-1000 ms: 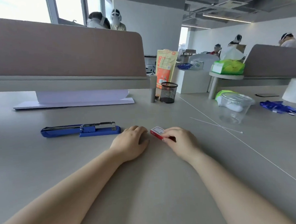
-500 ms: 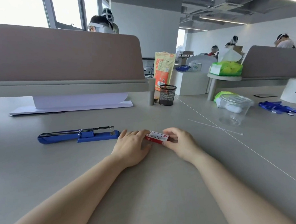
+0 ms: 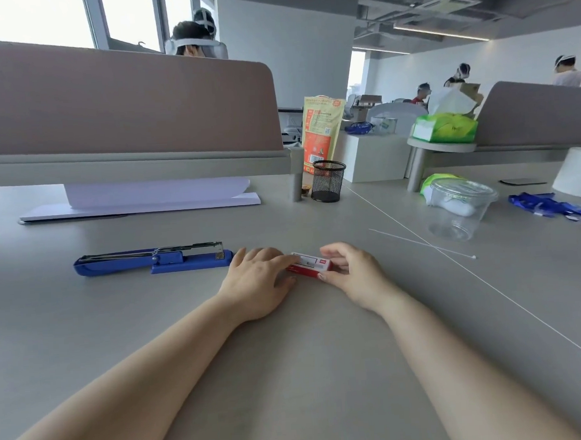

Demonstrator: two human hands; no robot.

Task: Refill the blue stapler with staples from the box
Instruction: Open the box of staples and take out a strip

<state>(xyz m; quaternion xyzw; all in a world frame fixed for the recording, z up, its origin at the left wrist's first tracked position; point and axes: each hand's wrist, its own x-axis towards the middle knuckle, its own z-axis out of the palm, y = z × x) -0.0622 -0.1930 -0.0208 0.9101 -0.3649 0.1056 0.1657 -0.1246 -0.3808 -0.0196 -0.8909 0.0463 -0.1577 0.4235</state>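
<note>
A small red and white staple box (image 3: 313, 265) lies on the grey desk between my two hands. My left hand (image 3: 259, 282) grips its left end with thumb and fingers. My right hand (image 3: 351, 272) pinches its right end. The blue stapler (image 3: 156, 258) lies swung open flat on the desk to the left, its metal staple channel facing up, its right end just beside my left hand.
A black mesh pen cup (image 3: 328, 185) and an orange pouch (image 3: 321, 130) stand at the back. A clear plastic tub (image 3: 458, 209) sits to the right, with a thin white stick (image 3: 421, 243) in front of it. A white stand (image 3: 140, 200) rests under the desk partition.
The box has turned from pointing away to lying crosswise. My left hand has come onto its left end, so both hands hold it. The view has tilted down slightly.
</note>
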